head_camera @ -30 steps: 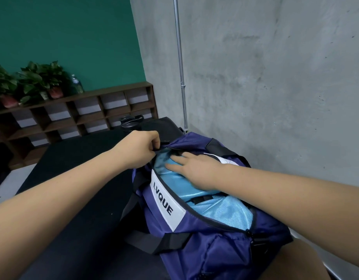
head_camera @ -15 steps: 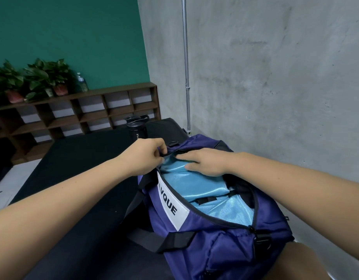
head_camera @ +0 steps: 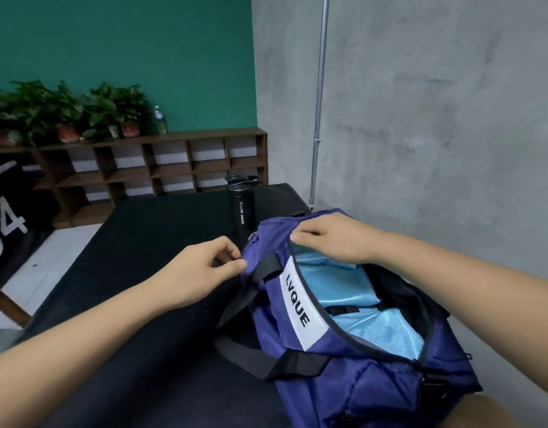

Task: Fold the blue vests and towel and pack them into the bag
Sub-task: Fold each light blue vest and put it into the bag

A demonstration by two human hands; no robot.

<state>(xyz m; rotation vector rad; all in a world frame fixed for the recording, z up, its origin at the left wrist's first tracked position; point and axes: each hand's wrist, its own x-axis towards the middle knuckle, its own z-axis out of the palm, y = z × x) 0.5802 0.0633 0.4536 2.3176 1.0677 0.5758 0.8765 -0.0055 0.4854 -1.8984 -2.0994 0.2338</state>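
Folded shiny light-blue vests (head_camera: 337,285) sit inside the open purple nylon duffel bag (head_camera: 374,381). My left hand (head_camera: 204,267) pinches its end fabric and my right hand (head_camera: 331,239) grips the rim. Zipping up could snag that slippery cloth imo.

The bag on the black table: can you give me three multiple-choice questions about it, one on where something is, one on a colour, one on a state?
1. Where is the black bottle?
A. On the table, just behind the bag
B. Inside it
C. On the floor

2. What colour is the cloth packed in the bag?
A. Red
B. Light blue
C. White

3. How is the bag's top?
A. Zipped shut
B. Open
C. Tied with string

Answers:
1 A: the bottle stands upright on the table past the bag's far end.
2 B: light blue folds show through the opening.
3 B: the zip gapes wide, while the left hand and the right hand grip the bag's far end.
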